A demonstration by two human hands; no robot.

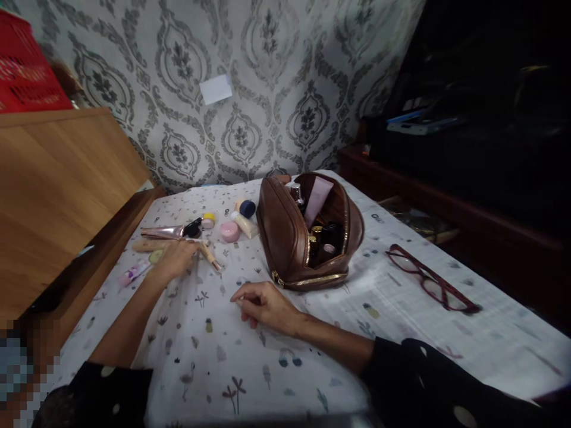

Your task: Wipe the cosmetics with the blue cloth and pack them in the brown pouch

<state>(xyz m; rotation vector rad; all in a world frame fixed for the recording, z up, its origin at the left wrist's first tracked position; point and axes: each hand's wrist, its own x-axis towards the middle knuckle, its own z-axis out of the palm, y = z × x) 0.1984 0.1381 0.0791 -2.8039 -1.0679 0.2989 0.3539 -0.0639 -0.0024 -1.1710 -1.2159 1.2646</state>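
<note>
My left hand (176, 260) is among the cosmetics on the left, its fingertips closed at the upper end of a slim beige concealer tube (209, 257) lying on the cloth. Just beyond it lie a shiny rose-pink squeeze tube (163, 232) with a black cap and a small yellow-lidded jar (208, 220). A lilac-and-white tube (134, 272) is partly covered near my wrist. My right hand (265, 306) hovers or rests over the cloth, holding nothing, fingers loosely bent and apart. In front of it stands an unzipped brown makeup bag (283, 232) with several cosmetics inside, including a pink tube (318, 199).
A pink jar (230, 232), a cream tube (244, 225) and a dark-blue-lidded jar (247, 207) sit left of the bag. Red-framed glasses (430, 279) lie at right. A wooden panel (57, 178) borders the left side, and a patterned wall (267, 89) the back.
</note>
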